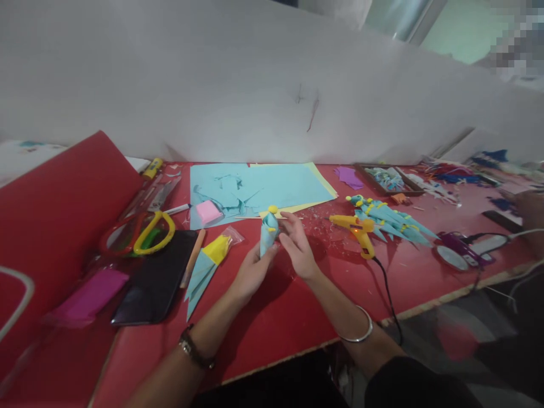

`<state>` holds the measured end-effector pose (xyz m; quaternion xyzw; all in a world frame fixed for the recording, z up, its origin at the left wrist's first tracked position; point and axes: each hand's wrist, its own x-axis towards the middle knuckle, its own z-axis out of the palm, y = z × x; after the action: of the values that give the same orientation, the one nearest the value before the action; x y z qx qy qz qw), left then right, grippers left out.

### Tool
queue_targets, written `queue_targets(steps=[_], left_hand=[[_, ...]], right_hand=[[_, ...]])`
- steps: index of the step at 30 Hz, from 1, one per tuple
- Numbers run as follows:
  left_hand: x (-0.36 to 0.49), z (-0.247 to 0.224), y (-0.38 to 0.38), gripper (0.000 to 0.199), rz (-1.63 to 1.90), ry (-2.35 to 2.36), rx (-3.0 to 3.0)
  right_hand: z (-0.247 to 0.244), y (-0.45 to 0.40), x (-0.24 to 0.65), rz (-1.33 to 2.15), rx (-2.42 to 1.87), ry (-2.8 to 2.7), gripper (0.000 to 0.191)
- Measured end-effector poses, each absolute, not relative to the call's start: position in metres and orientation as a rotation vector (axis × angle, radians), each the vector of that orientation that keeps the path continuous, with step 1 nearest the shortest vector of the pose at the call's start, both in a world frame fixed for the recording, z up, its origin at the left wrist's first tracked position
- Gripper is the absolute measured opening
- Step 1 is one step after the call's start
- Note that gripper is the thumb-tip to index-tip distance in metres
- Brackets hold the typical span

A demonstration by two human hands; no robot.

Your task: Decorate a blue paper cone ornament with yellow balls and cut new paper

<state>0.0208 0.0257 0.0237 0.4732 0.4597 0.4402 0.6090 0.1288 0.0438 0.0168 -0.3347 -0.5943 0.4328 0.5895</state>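
Observation:
A small light-blue rolled paper cone (268, 232) with yellow bits, one at its tip, stands upright over the red table. My left hand (254, 271) is closed round its lower part. Beside its right side is my right hand (298, 247), fingers curved and a little apart, with the fingertips close to the paper. A yellow glue gun (356, 228) lies to the right. Further right is a pile of blue paper cones with yellow bits (393, 220). Blue and yellow paper pieces (208, 262) lie to the left of my left hand.
Blue sheets (280, 184) lie behind the hands, with a pink pad (209, 211). Scissors (155, 232) and a black phone (159, 283) are at left. A tray of scraps (389, 180) sits at back right. The glue gun's cord (387, 283) hangs over the front edge.

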Motion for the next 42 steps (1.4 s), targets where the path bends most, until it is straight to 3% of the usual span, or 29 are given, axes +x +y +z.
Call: queue_targets(steps=[9,14,19,21,25,28,33,37,42], left_hand=[[0.015,0.023,0.023,0.029,0.757,0.974,1.373],[0.005,0.027,0.025,0.025,0.882,1.218,2.023],[-0.017,0.041,0.040,0.026,1.064,1.580,2.322],[-0.030,0.044,0.049,0.021,0.915,1.779,2.456],[-0.048,0.037,0.057,0.042,0.392,2.096,2.585],[-0.053,0.028,0.056,0.042,0.229,2.111,2.584],[-0.054,0.016,0.063,0.035,0.334,2.066,2.587],[-0.060,0.013,0.072,0.030,0.722,1.813,2.411],[-0.061,0.020,0.064,0.037,0.938,1.601,2.220]], right_hand=[[0.016,0.045,0.131,1.329,-0.740,-1.302,0.047],[0.012,0.055,0.138,1.218,-0.842,-1.011,0.032],[0.011,0.058,0.138,1.306,-0.881,-0.851,0.030],[0.011,0.056,0.136,1.360,-0.924,-0.907,0.031],[0.011,0.051,0.132,1.401,-1.064,-1.093,0.025],[0.009,0.049,0.131,1.403,-1.124,-1.226,0.024],[0.006,0.046,0.128,1.443,-1.143,-1.352,0.023],[0.005,0.048,0.129,1.452,-1.190,-1.415,0.022],[0.014,0.057,0.137,1.009,-1.445,-1.611,0.051]])
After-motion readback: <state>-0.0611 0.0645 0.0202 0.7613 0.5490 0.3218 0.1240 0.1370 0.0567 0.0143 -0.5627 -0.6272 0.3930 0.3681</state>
